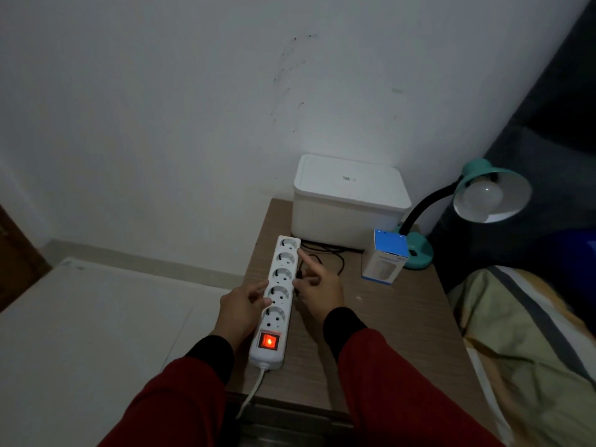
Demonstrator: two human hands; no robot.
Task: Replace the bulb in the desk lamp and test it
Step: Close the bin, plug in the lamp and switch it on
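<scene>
A bulb (482, 196) sits unlit in the desk lamp (477, 171) at middle right, well apart from both hands, so the swap looks done and testing remains. Low centre, the left hand (240, 309) lies loose-fingered on the power strip (277, 304). The right hand (317, 290), index stretched, is beside what looks like a dark plug (299, 275); whether it grips that I can't tell.

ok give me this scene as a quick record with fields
power strip: on the table, switch lit red, five sockets empty
left hand: fingers rest on the strip's left edge
right hand: beside the strip, index finger out; grip unclear
lamp: bulb fitted, unlit
bulb box: upright by lamp base
</scene>
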